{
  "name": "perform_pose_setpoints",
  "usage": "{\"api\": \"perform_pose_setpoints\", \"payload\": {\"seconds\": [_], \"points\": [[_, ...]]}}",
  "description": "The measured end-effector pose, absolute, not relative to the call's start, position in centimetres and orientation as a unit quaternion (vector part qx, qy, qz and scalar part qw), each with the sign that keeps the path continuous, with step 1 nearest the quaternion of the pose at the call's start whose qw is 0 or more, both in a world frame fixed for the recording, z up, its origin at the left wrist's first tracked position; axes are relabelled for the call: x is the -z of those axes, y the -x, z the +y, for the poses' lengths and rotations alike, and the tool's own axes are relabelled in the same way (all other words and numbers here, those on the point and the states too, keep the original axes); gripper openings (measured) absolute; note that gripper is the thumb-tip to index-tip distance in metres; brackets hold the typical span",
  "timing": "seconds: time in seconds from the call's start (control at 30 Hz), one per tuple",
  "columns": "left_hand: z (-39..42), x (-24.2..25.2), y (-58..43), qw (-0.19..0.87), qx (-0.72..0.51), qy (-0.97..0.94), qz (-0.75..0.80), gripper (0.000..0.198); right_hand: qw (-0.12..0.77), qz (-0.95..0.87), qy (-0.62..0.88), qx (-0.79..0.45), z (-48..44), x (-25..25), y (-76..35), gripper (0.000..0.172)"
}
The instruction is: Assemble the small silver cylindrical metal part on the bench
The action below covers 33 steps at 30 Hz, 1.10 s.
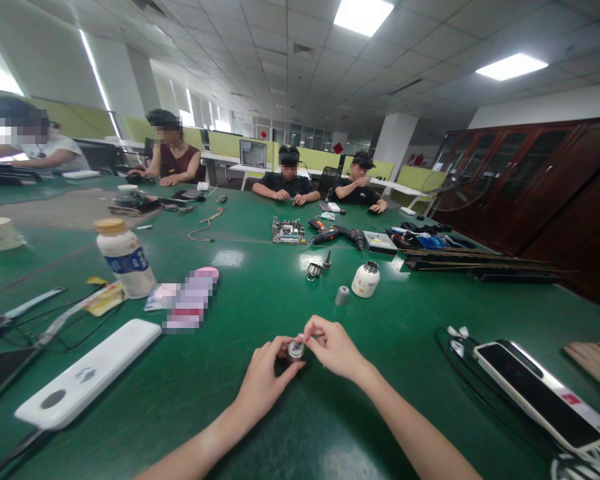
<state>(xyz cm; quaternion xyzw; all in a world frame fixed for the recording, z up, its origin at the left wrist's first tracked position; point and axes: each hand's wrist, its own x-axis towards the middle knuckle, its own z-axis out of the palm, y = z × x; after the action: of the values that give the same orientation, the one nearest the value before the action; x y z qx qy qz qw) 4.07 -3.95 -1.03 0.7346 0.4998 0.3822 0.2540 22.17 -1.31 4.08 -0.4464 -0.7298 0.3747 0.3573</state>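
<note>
Low in the middle of the head view, my left hand (pixel 267 373) curls its thumb and fingers around a small silver-grey cylinder (pixel 296 351) with a pale round top. My right hand (pixel 336 347) is closed in a pinch at the cylinder's upper right edge. Whatever lies between those fingertips is too small to name. Beyond my hands stands a similar grey cylinder (pixel 342 295). Right of it is a cream round jar (pixel 365 280) with an open dark mouth. A small metal piece with a ring (pixel 314 271) and a dark stepped piece (pixel 327 261) stand farther back.
A white bottle (pixel 130 263), a pink-purple item (pixel 193 300) and a long white device (pixel 90 373) lie left. To the right are a phone (pixel 540 393), cables and another person's hand (pixel 597 363). Farther off are a circuit board (pixel 289 231), power drills (pixel 350 235) and several seated people.
</note>
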Motion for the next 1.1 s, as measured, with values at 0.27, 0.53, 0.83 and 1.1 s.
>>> {"api": "perform_pose_setpoints", "payload": {"seconds": [0.27, 0.53, 0.83, 1.1], "points": [[-3.9, 1.0, -4.0, 0.261, -0.376, -0.737, 0.497, 0.028, 0.366, -0.719, 0.457, -0.375, -1.2, -4.8, -22.3, 0.005], [-3.8, 1.4, -4.0, 0.263, -0.381, -0.738, 0.49, 0.027, 0.322, -0.753, 0.446, -0.362, -1.7, -4.6, -21.9, 0.007], [-3.9, 1.1, -4.0, 0.256, -0.383, -0.733, 0.5, 0.028, 0.412, -0.716, 0.444, -0.348, -1.3, -4.0, -21.7, 0.014], [-4.0, 1.1, -4.1, 0.26, -0.385, -0.73, 0.501, 0.028, 0.414, -0.694, 0.502, -0.308, 1.2, -1.0, -23.6, 0.013]]}}
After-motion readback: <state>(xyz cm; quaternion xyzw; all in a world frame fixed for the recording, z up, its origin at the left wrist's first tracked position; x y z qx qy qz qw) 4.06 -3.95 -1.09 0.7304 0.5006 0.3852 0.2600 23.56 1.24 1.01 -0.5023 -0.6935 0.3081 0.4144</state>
